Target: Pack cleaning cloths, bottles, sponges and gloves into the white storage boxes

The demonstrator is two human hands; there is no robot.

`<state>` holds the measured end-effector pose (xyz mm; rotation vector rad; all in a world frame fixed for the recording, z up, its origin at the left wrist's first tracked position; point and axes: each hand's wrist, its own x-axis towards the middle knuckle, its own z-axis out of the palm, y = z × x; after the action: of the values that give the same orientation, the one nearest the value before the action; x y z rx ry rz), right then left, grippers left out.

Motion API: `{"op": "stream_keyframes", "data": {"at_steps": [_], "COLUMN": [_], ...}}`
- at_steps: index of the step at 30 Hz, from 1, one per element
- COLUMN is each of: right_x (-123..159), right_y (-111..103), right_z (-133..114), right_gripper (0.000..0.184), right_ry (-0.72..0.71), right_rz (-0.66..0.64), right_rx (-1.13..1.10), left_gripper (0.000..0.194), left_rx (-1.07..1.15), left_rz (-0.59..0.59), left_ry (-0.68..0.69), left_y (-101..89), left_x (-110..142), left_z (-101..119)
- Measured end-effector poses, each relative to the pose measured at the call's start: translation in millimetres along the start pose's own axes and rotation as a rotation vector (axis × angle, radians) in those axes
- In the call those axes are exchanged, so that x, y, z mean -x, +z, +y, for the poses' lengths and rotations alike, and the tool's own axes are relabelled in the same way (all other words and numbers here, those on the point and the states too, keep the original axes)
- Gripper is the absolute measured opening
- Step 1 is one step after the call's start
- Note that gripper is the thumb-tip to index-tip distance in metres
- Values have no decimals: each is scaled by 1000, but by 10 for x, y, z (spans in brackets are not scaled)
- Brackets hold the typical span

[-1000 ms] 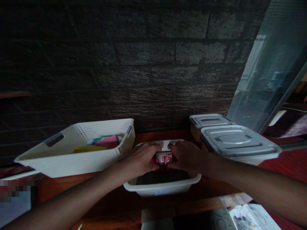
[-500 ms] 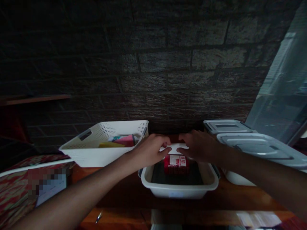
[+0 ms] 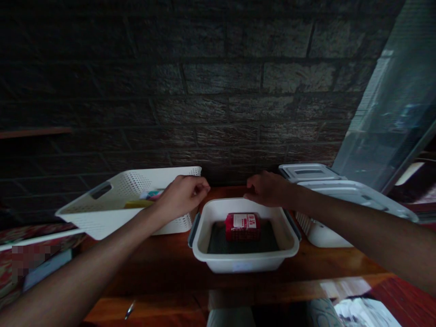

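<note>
A white plastic bin with grey side handles stands on the wooden table. Inside it, a red packet with a white label lies on a dark flat bottom. My left hand hovers beyond the bin's far left corner, in front of the right end of a white basket. Its fingers are loosely curled, the thumb a little apart, with nothing visible in them. Above the bin's far right corner is my right hand, fingers bent and thumb apart, holding nothing I can see.
The white perforated basket on the left holds yellow and coloured items. On the right stand lidded plastic boxes. A dark brick wall rises behind the wooden table. White bags lie low at the right.
My hands have moved apart, away from the bin's far rim, the left one outward to the left. The far rim now shows. The view has shifted somewhat to the right.
</note>
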<state>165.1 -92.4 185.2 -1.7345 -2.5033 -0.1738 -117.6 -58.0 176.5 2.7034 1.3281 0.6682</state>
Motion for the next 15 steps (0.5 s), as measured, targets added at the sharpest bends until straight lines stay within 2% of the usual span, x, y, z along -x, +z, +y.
{"op": "stream_keyframes", "data": {"at_steps": [8,15], "right_x": [-388,-846], "right_y": [-147,-252], "right_z": [-159,-454], "right_gripper": [39,39], "right_ry": [-104,-245], "right_rz": [20,56], "right_rx": [-3,52], "left_gripper": [22,26], "left_rx": [-5,-66], "left_rz": [48,207], "left_ry": [-75,-248], "left_y": [-245,-566], "left_x": [97,281], "left_z": [-374,-810]}}
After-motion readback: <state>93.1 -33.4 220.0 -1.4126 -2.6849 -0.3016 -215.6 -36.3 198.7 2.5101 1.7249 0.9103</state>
